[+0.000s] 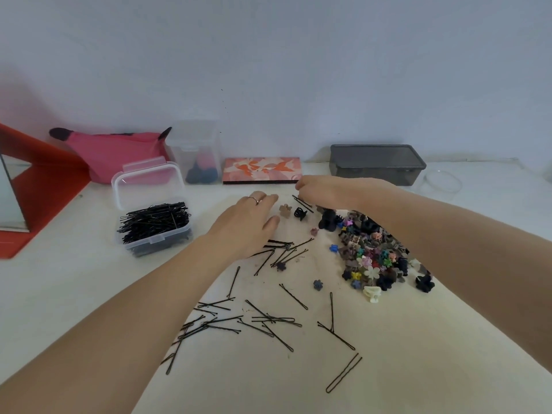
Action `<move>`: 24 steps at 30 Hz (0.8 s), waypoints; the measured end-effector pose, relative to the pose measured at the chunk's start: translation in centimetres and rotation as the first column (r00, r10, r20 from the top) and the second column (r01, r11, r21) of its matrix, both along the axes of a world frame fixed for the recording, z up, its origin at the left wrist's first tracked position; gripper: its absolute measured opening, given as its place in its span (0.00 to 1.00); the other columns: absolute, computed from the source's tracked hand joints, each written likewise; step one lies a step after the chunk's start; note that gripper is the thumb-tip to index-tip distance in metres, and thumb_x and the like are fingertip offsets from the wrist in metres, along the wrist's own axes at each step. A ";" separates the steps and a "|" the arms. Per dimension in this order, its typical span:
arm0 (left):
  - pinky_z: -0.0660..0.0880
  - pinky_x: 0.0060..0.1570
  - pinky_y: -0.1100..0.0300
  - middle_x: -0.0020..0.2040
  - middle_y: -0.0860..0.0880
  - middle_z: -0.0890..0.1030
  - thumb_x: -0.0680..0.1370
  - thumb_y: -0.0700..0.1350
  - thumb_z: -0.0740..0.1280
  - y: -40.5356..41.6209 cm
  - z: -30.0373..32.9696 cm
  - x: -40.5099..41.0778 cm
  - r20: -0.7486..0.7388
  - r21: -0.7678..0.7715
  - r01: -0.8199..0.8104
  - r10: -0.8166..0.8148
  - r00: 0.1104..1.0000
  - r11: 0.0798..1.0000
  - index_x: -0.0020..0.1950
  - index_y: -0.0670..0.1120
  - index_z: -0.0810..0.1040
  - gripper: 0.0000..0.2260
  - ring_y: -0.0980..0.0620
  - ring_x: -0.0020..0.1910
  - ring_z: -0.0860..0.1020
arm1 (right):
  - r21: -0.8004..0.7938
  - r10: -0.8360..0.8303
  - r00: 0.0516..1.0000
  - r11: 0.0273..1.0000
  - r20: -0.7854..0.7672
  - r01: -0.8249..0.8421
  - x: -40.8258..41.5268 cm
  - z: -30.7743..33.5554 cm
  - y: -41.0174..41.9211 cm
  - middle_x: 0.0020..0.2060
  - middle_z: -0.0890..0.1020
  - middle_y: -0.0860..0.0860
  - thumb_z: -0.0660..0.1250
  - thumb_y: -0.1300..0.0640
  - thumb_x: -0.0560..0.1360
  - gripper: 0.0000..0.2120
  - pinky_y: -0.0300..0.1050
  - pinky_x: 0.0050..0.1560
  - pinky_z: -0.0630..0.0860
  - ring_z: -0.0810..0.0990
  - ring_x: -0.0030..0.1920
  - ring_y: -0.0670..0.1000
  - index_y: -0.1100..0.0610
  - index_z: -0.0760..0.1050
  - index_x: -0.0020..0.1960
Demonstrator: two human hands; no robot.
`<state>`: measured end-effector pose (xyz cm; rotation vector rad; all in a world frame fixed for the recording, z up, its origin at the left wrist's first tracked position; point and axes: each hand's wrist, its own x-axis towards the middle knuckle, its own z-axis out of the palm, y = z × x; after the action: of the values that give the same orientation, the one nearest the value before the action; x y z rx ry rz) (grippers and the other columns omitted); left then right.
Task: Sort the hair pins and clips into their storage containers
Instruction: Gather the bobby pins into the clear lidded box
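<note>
Several black hair pins (pixel 268 319) lie scattered over a cream cloth (pixel 388 369) in front of me. A heap of small coloured claw clips (pixel 370 258) sits to the right. A clear box (pixel 155 225) at the left, lid up, holds a stack of black pins. My left hand (pixel 248 222) lies flat on the cloth, fingers spread, over a bunch of pins, holding nothing that I can see. My right hand (pixel 322 191) reaches across beyond the clip heap, its fingertips pinched on black hair pins (pixel 301 201) at the far edge of the cloth.
A dark lidded box (pixel 376 164) stands at the back right, a clear round dish (pixel 442 180) beside it. A floral flat case (pixel 261 170), a tall clear container (pixel 197 153), a pink pouch (pixel 119 147) and a red-framed mirror (pixel 18 192) line the back and left.
</note>
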<state>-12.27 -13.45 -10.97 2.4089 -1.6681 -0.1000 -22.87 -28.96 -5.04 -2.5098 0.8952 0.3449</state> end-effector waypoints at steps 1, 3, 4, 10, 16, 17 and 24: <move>0.68 0.66 0.50 0.76 0.48 0.62 0.83 0.51 0.54 -0.1 -0.1 0.0 0.004 -0.006 0.042 -0.042 0.999 0.999 0.78 0.51 0.58 0.23 0.45 0.72 0.65 | 0.001 0.014 1.000 1.000 0.002 -0.014 0.0 0.1 0.2 0.67 0.73 0.58 0.52 0.57 0.81 0.20 0.52 0.64 0.71 0.73 0.65 0.59 0.58 0.67 0.72; 0.64 0.70 0.51 0.79 0.47 0.59 0.83 0.50 0.54 -0.2 0.0 -0.3 0.046 -0.014 0.140 -0.139 0.989 0.990 0.79 0.56 0.57 0.23 0.45 0.74 0.63 | 0.011 0.029 0.999 1.000 0.021 -0.029 -0.2 0.4 0.3 0.66 0.73 0.56 0.52 0.56 0.81 0.20 0.49 0.58 0.72 0.73 0.58 0.56 0.53 0.65 0.72; 0.63 0.71 0.50 0.79 0.47 0.58 0.83 0.50 0.53 -0.3 0.1 -0.5 0.086 -0.015 0.195 -0.193 0.977 0.981 0.78 0.57 0.57 0.23 0.45 0.74 0.62 | 0.012 0.034 0.999 0.999 0.034 -0.035 -0.4 0.4 0.3 0.66 0.73 0.56 0.52 0.55 0.81 0.20 0.48 0.56 0.71 0.72 0.56 0.55 0.52 0.65 0.72; 0.67 0.66 0.50 0.76 0.51 0.64 0.79 0.58 0.42 -0.9 -0.6 -0.8 0.244 0.070 0.316 -0.323 0.914 0.946 0.72 0.56 0.68 0.25 0.48 0.68 0.68 | -0.026 0.057 0.998 0.998 -0.003 -0.057 -1.4 0.2 1.0 0.66 0.73 0.57 0.51 0.54 0.82 0.19 0.48 0.58 0.70 0.72 0.63 0.57 0.54 0.66 0.71; 0.70 0.59 0.51 0.73 0.45 0.64 0.82 0.56 0.48 -0.4 -1.1 1.1 0.196 0.074 0.156 -0.168 0.966 0.985 0.61 0.47 0.73 0.20 0.44 0.62 0.71 | -0.092 0.121 0.992 0.988 -0.039 -0.124 -1.3 0.4 2.2 0.52 0.78 0.57 0.50 0.52 0.79 0.17 0.53 0.45 0.80 0.82 0.43 0.59 0.54 0.66 0.66; 0.70 0.57 0.51 0.72 0.44 0.64 0.81 0.56 0.48 -0.2 -1.0 1.2 0.150 0.078 0.128 -0.138 0.979 0.989 0.59 0.47 0.73 0.19 0.43 0.61 0.71 | -0.101 0.128 0.991 0.986 -0.039 -0.131 -1.2 0.3 2.7 0.49 0.78 0.57 0.51 0.52 0.79 0.16 0.52 0.41 0.80 0.81 0.39 0.58 0.54 0.66 0.64; 0.55 0.74 0.53 0.81 0.45 0.49 0.84 0.52 0.53 1.6 1.3 0.3 -0.032 0.121 0.036 -0.032 0.999 0.992 0.79 0.51 0.60 0.22 0.45 0.78 0.55 | -0.018 0.227 0.974 0.974 -0.023 -0.227 -3.1 0.8 6.3 0.57 0.76 0.53 0.52 0.55 0.81 0.18 0.47 0.46 0.71 0.75 0.50 0.54 0.52 0.66 0.70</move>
<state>-12.01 -11.87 -9.65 2.4528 -1.7377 -0.2488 -25.95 -22.69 -4.28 -2.6380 0.6221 0.4368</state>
